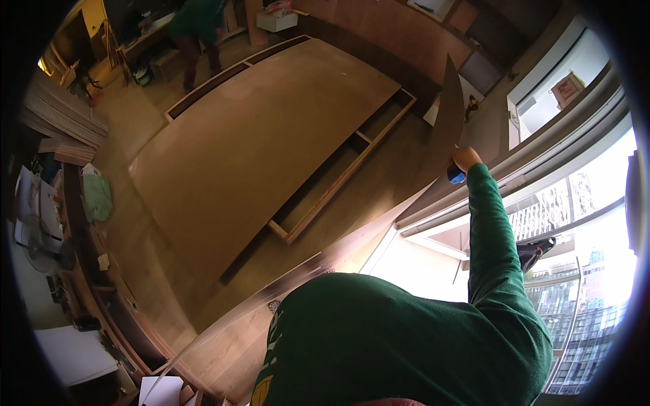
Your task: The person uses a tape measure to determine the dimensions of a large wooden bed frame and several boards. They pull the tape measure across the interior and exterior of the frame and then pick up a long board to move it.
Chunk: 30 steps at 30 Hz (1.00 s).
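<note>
My right hand (466,159) is closed, at the end of my outstretched green-sleeved arm. Just beneath it shows a small blue-and-black thing (456,174), about the size of a tape measure; the fingers hide much of it. Close beside this hand is the edge of a thin, curved brown sheet (447,111). Whether the fingers also touch the sheet, I cannot tell. My left hand is out of sight. Ahead of me, a large brown board (271,128) lies across a low wooden frame (325,193), whose slats show along the right side.
A person in green (196,30) bends at the far left. Windows (575,237) run along my right side. On the left are stacked boards (61,111), a green-and-white bag (96,195) and a fan (42,240). A white box (276,21) stands at the back.
</note>
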Available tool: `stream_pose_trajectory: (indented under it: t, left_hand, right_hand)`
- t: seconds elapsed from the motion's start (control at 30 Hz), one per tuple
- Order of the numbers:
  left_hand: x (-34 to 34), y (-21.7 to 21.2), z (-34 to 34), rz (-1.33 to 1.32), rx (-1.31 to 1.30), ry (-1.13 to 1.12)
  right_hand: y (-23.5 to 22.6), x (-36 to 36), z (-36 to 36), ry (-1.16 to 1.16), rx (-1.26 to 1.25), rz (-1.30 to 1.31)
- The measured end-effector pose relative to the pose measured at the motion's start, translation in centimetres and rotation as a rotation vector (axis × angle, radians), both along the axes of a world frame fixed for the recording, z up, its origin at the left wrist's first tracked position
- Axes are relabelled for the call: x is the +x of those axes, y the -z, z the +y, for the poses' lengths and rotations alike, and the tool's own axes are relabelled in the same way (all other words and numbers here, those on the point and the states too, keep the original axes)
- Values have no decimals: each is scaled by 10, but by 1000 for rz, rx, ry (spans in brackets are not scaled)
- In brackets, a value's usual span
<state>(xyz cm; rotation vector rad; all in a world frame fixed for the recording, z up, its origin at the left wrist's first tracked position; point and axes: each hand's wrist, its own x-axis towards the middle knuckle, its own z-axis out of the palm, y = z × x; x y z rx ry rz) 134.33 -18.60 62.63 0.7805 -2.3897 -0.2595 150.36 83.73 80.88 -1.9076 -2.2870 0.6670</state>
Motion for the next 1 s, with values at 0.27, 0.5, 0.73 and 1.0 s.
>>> stream_pose_trajectory:
  t: [0.27, 0.5, 0.73, 1.0]
  left_hand:
    - [19, 1, 48, -145, 41, -56]
    - [30, -2, 62, -204, 37, -72]
    - [39, -7, 71, -220, 29, -65]
    - [42, -9, 99, -252, -1, -83]
  right_hand:
    - [-3, -15, 79, -103, -11, 46]
    - [2, -34, 117, -139, -39, 107]
    - [23, -54, 150, -153, -25, 151]
    - [57, -51, 229, -106, 81, 177]
